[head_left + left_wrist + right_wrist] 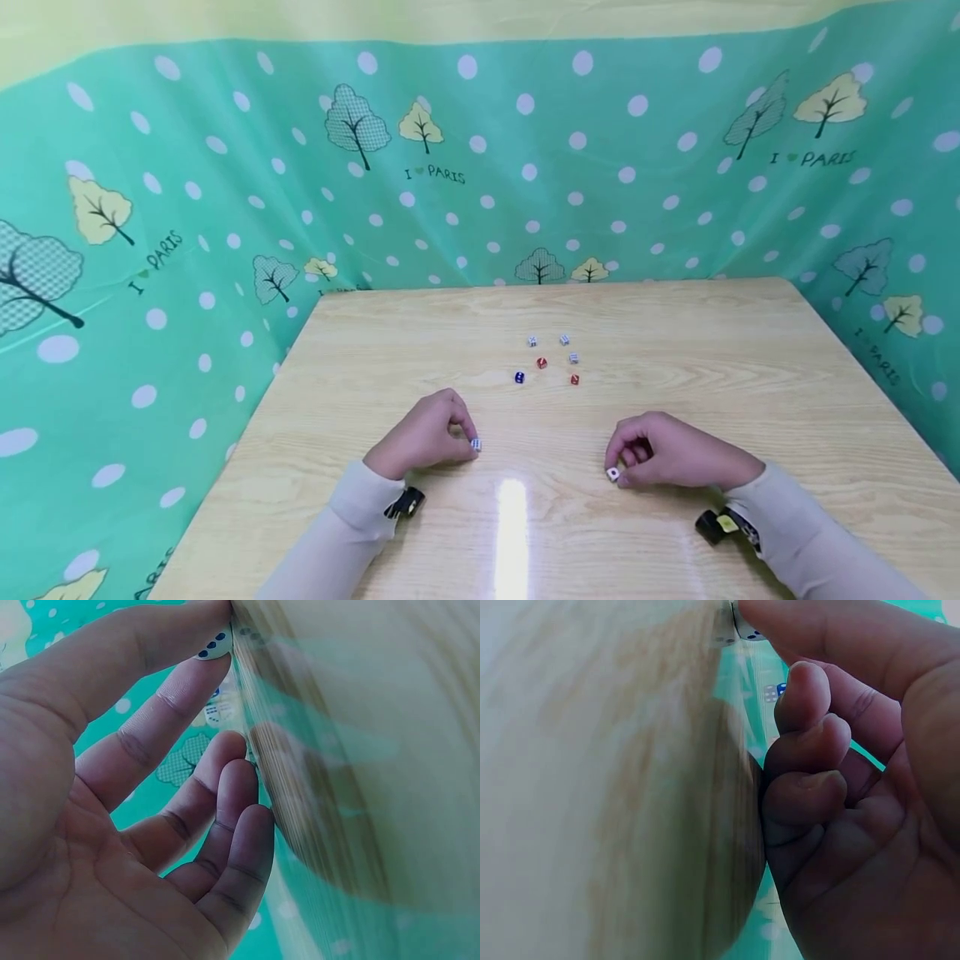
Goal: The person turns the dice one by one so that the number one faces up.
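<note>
My left hand (431, 429) pinches a white die (476, 445) between thumb and index finger, low over the wooden table (360, 350). In the left wrist view that die (216, 646) shows dark pips, and the other fingers curl loosely by the tabletop. To the right, my right hand (667, 450) pinches a second white die (612, 474) by thumb and forefinger. Only a corner of this die (747, 630) peeks out past the thumb in the right wrist view. Whether either die touches the tabletop, I cannot tell.
Beyond the hands lie several loose dice: a blue die (519, 377), red dice (542, 362) and white dice (573, 357). A green dotted cloth (525, 158) hangs around the table's back and sides. A light reflection runs along the table between the forearms.
</note>
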### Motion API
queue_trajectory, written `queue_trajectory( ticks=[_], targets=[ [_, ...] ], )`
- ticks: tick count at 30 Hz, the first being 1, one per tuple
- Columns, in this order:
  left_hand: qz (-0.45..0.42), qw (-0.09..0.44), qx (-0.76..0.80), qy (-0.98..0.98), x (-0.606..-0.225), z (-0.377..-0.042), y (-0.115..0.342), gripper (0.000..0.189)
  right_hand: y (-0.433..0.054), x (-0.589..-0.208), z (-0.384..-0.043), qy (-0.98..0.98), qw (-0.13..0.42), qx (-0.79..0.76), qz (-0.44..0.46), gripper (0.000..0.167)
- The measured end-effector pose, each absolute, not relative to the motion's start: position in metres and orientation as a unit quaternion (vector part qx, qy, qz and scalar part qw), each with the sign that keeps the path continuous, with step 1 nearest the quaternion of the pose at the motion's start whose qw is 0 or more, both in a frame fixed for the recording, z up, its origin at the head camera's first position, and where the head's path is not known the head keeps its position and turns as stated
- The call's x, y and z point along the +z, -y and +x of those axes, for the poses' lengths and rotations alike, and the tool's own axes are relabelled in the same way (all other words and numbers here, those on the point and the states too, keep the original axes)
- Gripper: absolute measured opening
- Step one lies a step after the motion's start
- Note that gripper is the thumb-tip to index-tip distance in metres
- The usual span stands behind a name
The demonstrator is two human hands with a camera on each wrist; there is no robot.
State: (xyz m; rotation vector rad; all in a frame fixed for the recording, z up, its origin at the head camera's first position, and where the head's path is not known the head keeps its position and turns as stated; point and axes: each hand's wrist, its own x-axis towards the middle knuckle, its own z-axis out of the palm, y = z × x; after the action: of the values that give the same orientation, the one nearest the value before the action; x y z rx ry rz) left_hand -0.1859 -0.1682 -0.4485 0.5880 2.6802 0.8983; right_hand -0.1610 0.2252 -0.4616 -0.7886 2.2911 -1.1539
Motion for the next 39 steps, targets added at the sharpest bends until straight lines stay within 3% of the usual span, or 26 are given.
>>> queue_trajectory(
  ticks=[12, 39],
  targets=[
    [0.203, 0.124, 0.306, -0.922, -0.448, -0.185, 0.167, 0.019, -0.226, -0.469, -0.161, -0.829, 0.224, -0.417, -0.297, 0.024],
    [0.198, 0.125, 0.305, -0.923, -0.446, -0.186, 0.167, 0.021, -0.234, -0.452, -0.156, -0.874, 0.173, -0.361, -0.275, 0.016]
  ],
)
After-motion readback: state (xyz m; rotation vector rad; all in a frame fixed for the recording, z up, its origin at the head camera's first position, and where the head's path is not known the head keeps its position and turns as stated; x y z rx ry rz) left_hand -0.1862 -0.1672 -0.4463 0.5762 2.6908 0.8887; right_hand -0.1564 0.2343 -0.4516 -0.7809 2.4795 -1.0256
